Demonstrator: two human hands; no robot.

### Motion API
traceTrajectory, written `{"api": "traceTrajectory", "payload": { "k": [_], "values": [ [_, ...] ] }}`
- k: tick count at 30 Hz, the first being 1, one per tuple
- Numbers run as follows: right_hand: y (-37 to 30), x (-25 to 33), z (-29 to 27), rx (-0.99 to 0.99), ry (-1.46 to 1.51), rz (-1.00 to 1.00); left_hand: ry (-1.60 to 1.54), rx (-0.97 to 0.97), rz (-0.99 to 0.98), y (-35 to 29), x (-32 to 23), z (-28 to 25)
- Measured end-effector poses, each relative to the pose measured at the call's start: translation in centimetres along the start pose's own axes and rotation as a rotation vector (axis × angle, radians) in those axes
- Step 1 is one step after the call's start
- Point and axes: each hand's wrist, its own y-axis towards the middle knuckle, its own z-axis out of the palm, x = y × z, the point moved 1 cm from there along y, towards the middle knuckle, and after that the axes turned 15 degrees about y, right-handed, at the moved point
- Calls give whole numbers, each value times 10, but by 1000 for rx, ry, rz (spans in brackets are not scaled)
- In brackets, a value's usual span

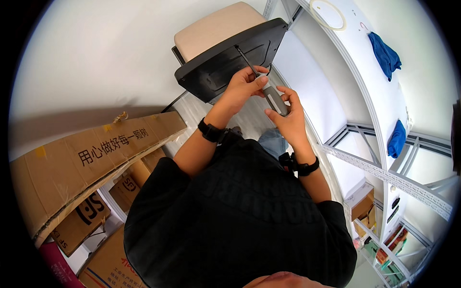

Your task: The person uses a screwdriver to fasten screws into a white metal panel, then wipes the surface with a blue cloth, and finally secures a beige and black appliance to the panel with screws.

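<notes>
A screwdriver (275, 100) with a grey handle and a long dark shaft is between my hands. Its tip meets the black plastic panel (216, 72) of a chair, near the panel's upper middle. A beige cushion (218, 30) is on the panel's far side. My left hand (244, 87) is closed around the front of the screwdriver, where the shaft joins the handle. Behind it, my right hand (291, 117) grips the handle's rear end between thumb and fingers. Whether the tip sits in a screw is too small to tell.
Long cardboard packaging (101, 158) stands at my left, with cardboard boxes (81, 223) below it. White metal shelving (384, 175) runs along the right, with blue cloths (385, 55) on a white surface. A pale ring (328, 14) lies at the far right.
</notes>
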Motion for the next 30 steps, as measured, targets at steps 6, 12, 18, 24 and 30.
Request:
{"api": "traceTrajectory", "payload": {
  "k": [6, 12, 18, 24, 30],
  "values": [
    [5, 10, -8, 172, 888, 505, -172, 63, 71, -4, 3, -4],
    [2, -1, 2, 64, 474, 365, -90, -14, 26, -8, -2, -2],
    [0, -17, 3, 130, 184, 97, 101, -19, 10, -4, 5, -5],
    [5, 0, -3, 242, 889, 563, -160, 20, 45, -9, 1, -7],
    [3, -11, 1, 70, 603, 404, 6, -78, 9, -7, 0, -1]
  ]
}}
